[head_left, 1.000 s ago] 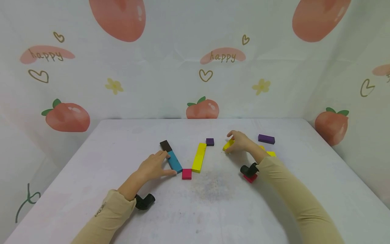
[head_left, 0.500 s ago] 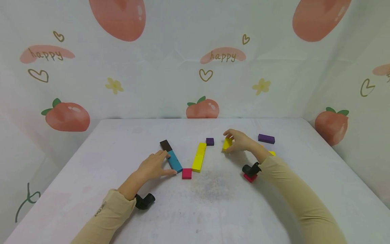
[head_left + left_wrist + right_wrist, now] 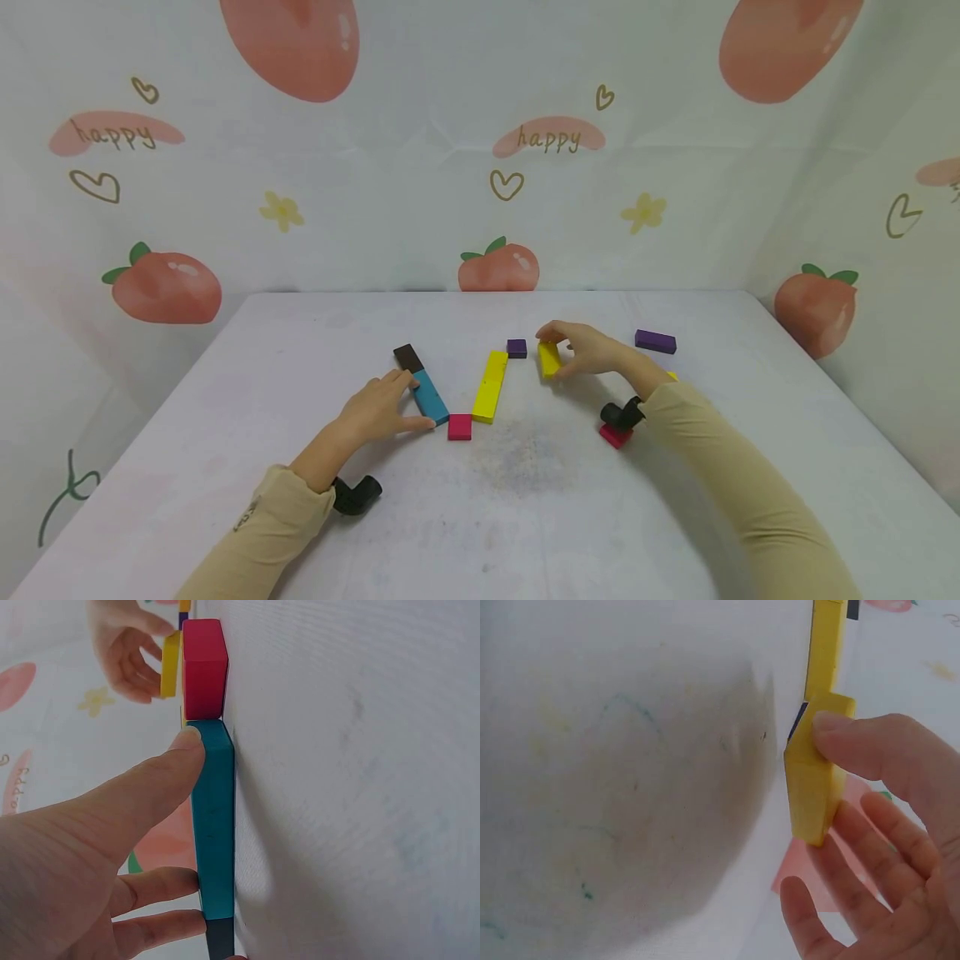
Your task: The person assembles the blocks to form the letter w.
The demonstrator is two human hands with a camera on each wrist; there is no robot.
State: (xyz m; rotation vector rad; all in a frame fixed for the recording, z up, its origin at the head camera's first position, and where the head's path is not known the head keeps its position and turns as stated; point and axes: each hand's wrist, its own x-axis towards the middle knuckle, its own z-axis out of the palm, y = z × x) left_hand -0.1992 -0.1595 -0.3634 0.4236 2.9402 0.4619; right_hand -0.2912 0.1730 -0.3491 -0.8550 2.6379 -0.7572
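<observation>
On the left, nothing has been moved in the last second: the blue block (image 3: 431, 398) is touched by the left hand (image 3: 375, 408), with its thumb and fingers spread wide. On the right, a yellow block (image 3: 549, 361) is pinched by the right hand (image 3: 588, 348), and it has been brought left and turned, so that its far end now leans left. It is now held just to the right of the small purple block (image 3: 517, 348), with a thin gap between, so not much room is judged to be left before the two touch. Whether the table is touched by it cannot be told. As for the rest, a zigzag line is made by the dark block (image 3: 408, 358), the blue block, a red block (image 3: 460, 427), the yellow strip (image 3: 491, 387) and the small purple block. Farther right, another red block (image 3: 615, 437) is partly covered by the black wrist piece (image 3: 621, 413). A yellow bit (image 3: 672, 376) is mostly hidden by the right arm, which could get in the way there. Behind that arm, a long purple block (image 3: 656, 341) is seen lying by itself.
</observation>
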